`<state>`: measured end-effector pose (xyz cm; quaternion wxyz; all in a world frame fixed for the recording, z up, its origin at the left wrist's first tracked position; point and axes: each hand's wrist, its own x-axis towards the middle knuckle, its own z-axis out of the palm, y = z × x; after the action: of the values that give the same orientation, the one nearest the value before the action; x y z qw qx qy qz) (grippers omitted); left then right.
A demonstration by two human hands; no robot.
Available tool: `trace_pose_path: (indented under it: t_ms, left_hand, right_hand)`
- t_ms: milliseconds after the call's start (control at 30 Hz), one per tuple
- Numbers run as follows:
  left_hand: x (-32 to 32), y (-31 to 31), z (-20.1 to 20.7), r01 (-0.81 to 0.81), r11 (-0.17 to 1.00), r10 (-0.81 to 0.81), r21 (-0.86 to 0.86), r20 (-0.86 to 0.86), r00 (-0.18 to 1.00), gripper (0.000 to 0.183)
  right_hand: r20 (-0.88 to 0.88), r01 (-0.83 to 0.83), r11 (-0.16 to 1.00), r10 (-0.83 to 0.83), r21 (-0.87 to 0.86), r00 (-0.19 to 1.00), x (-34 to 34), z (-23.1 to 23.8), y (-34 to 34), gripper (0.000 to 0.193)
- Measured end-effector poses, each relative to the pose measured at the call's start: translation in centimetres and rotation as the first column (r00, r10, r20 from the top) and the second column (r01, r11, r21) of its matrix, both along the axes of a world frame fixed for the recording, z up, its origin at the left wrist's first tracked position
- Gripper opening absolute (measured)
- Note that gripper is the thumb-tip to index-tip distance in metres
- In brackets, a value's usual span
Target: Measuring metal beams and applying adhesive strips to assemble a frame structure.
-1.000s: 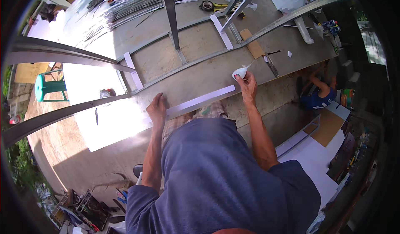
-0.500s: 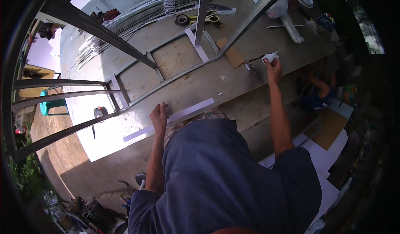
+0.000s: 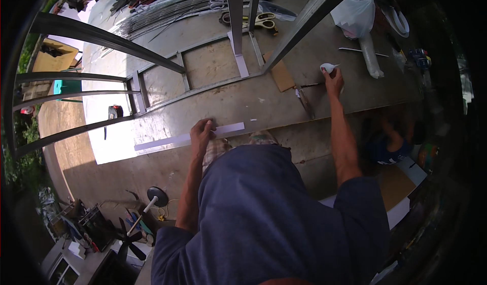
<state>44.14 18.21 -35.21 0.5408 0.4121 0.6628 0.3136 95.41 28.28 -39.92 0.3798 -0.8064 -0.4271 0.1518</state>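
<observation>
My right hand [image 3: 333, 83] is closed around a small white rounded thing [image 3: 328, 68] with a thin tip, above the right part of the table. The kind of thing is too small to tell. Over a long white strip [image 3: 167, 142] at the table's near edge, my left hand [image 3: 201, 131] has its fingers curled together. What they hold, if anything, is hidden. Left of my right hand lie a slim dark tool [image 3: 306, 105] and a brown cardboard piece [image 3: 279, 74]. Beyond the strip stands a grey metal frame [image 3: 203, 93] with tall uprights and a white strip [image 3: 241, 65] across its base.
Scissors [image 3: 265, 21], a bundle of thin metal strips [image 3: 172, 16] and a plastic bag [image 3: 357, 13] lie along the far side. A tape measure [image 3: 115, 111] is at the left. Another person [image 3: 390, 143] is low on the right. A black fan [image 3: 129, 242] stands lower left.
The whole view has shifted slightly. My left hand has come a little nearer the strip's right end, with its fingers more curled. My right hand keeps hold of the white thing.
</observation>
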Motion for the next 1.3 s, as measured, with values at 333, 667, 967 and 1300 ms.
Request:
trace_pose_path:
  t_ms: [333, 667, 967, 1300]
  left_hand:
    - [1.1, 1.6, -1.4, 0.013, 0.999, -0.011, -0.033, 0.06, 0.998, 0.031]
    - [-0.7, 4.9, -1.6, -0.115, 0.984, 0.145, -0.134, 0.245, 0.959, 0.032]
    - [-4.4, 6.1, -3.7, -0.51, 0.807, 0.588, -0.297, 0.484, 0.648, 0.036]
    - [-5.0, 8.0, -4.6, -0.527, 0.803, 0.565, -0.278, 0.636, 0.526, 0.027]
  right_hand:
    - [0.24, -0.048, 0.995, 0.068, -0.091, 0.968, -11.2, 3.2, -8.1, 0.035]
    - [0.379, -0.047, 0.993, 0.086, -0.11, 0.921, -10.3, 1.0, -7.9, 0.032]
    - [0.33, -0.34, 0.842, 0.208, 0.418, 0.921, -20.2, 18.9, -3.5, 0.019]
    - [0.869, -0.914, 0.103, 0.282, 0.393, 0.406, -39.7, 43.2, 1.5, 0.031]
